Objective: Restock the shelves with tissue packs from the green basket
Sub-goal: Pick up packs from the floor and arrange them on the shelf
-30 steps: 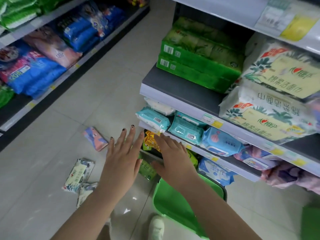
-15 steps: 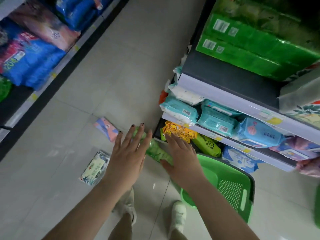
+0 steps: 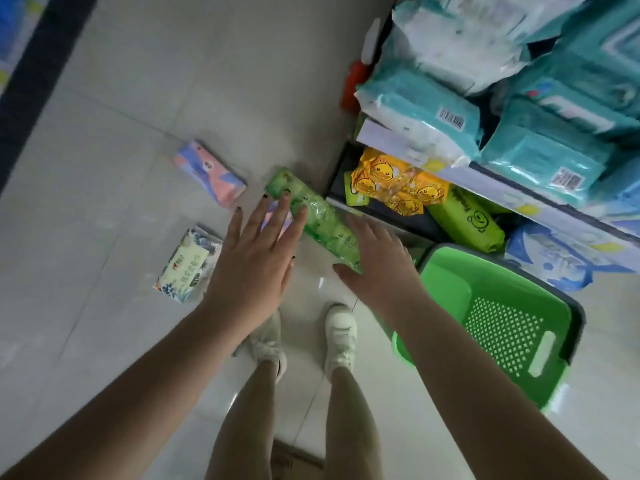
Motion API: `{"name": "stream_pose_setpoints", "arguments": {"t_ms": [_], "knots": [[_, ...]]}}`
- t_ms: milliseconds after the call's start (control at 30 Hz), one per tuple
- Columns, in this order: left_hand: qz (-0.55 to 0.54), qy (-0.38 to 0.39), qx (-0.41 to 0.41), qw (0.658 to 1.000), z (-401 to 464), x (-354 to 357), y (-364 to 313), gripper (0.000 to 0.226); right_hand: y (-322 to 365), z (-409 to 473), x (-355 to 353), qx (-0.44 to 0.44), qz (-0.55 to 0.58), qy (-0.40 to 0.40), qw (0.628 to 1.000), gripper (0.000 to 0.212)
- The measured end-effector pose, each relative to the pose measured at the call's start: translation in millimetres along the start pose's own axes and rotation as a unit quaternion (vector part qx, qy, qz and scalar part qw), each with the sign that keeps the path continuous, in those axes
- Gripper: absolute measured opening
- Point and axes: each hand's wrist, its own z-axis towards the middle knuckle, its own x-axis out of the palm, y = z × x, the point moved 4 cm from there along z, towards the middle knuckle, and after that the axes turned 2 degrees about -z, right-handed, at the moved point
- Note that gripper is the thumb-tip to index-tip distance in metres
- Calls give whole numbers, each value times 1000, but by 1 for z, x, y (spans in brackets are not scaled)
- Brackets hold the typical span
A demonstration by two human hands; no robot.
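Shop aisle, tissue and wipes section. Right of the right hand (image 3: 377, 261): tiered retail shelving (image 3: 491, 181) with a price-label strip on its front edge, crowded with teal wet-wipe packs (image 3: 540, 161) bearing barcodes. Beneath them, just beyond the right hand, yellow duck-print packs (image 3: 398, 185). Green shopping basket (image 3: 498, 323) on pale tiled floor (image 3: 173, 81). Far left beyond the left hand (image 3: 252, 265), the dark base of a facing shelf row (image 3: 34, 88)

Open hands (image 3: 254, 261) — green pack (image 3: 317, 220) between
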Motion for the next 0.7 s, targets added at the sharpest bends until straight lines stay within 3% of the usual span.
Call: {"name": "stream_pose_setpoints", "arguments": {"t_ms": [167, 467, 700], "knots": [[-17, 33, -17, 999, 12, 100, 3, 58, -53, 62, 76, 49, 13, 28, 998, 76], [-47, 119, -57, 990, 4, 275, 20, 65, -138, 176, 212, 73, -83, 103, 988, 77], [-50, 159, -80, 983, -36, 367, 27, 66, -186, 254, 288, 140, -123, 115, 976, 97]]}}
